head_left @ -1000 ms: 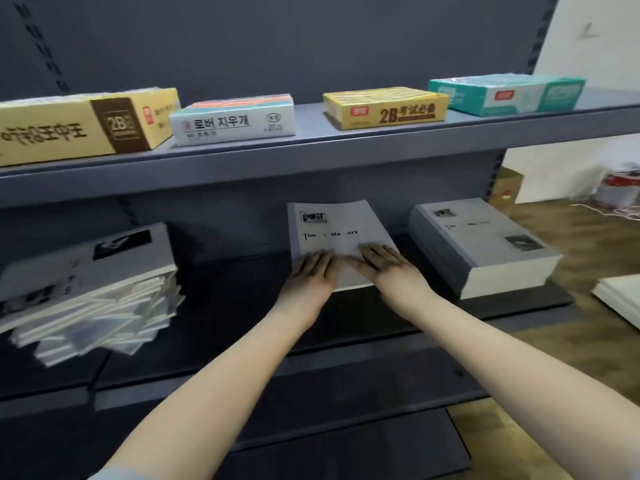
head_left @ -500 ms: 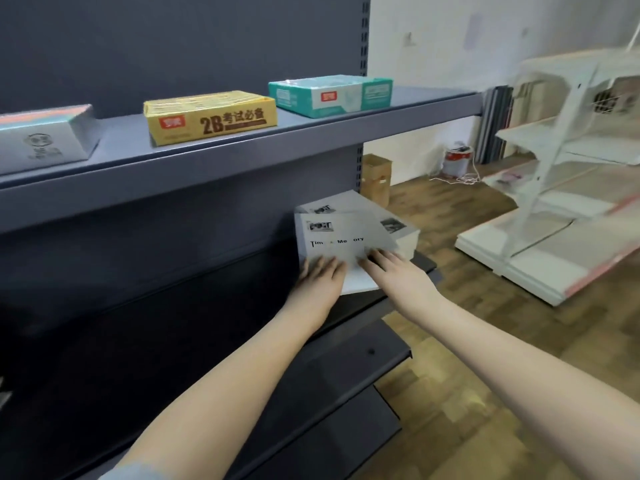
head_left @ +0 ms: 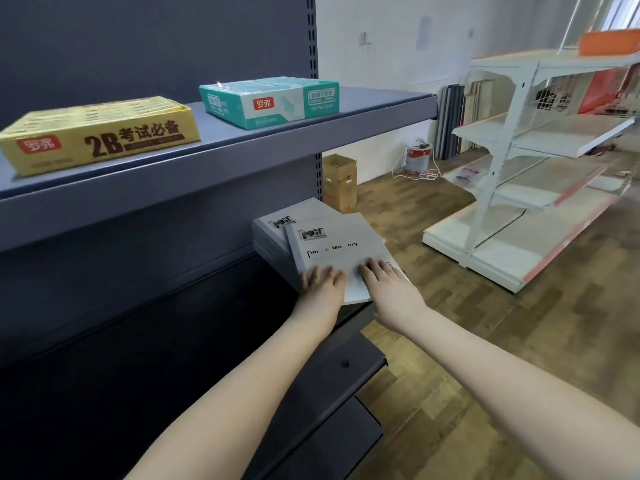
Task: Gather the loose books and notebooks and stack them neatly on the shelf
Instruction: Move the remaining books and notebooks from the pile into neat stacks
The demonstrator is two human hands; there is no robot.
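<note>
A grey-white book titled "Time & Memory" lies askew over a stack of matching books at the right end of the dark middle shelf. Its near edge sticks out past the stack. My left hand holds the book's near left corner, fingers on the cover. On the cover's near right part rests my right hand, fingers flat and spread. Whether thumbs curl under the book is hidden.
On the upper shelf sit a yellow 2B box and a teal box. A cardboard box and a paint can stand on the wooden floor. White empty shelving stands at the right.
Both hands carried the book rightward along the shelf from the middle onto the stack at the right end. My view swung right, so the messy left pile is out of sight.
</note>
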